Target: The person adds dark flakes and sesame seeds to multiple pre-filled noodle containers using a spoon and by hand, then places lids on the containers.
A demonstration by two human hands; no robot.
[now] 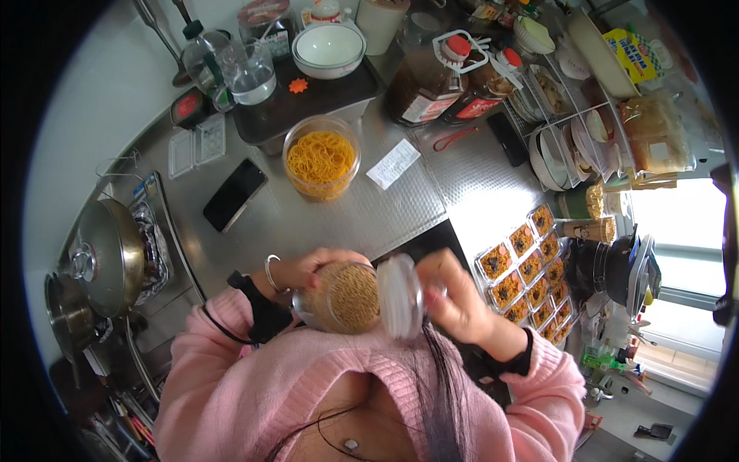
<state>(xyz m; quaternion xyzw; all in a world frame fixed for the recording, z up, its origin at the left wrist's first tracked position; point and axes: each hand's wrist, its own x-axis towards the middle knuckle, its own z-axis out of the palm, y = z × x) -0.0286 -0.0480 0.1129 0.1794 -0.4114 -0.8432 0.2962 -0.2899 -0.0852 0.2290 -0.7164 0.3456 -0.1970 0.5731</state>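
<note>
patterned stainless-steel worktop, running from the wall at upper left to the window side at right. directly on it: a clear round plastic tub of yellow rubber bands, a black smartphone lying flat, a white paper slip, a red loop of cord, a second flat black device, two clear lidded plastic boxes, two large dark sauce bottles with red caps. at right, rows of small clear trays of dark food with orange bits; at upper left, a black tray carrying a white bowl.
</note>
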